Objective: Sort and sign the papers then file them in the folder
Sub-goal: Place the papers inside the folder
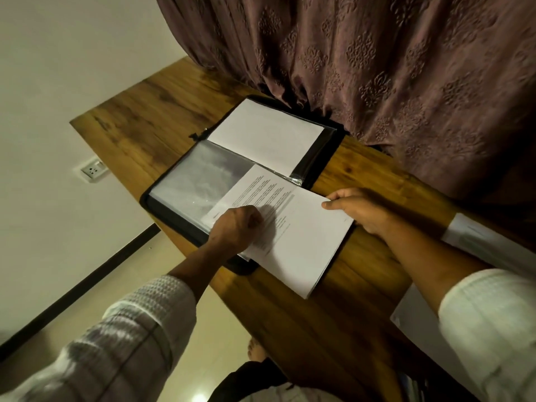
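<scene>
While one folder (185, 175) lies open, left hand (235, 227) and right hand (358, 210) together clasp one paper stack (304, 242).

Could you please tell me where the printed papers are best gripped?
I'd pinch the printed papers at the outer corner lying off the folder, coming from the right, as the right hand does; the other end lies flat on the clear sleeve.

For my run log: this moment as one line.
step: filing; left hand: curled at edge of printed sheet, grip unclear; right hand: pinches its corner; folder: open, sheet partly over sleeve
</scene>
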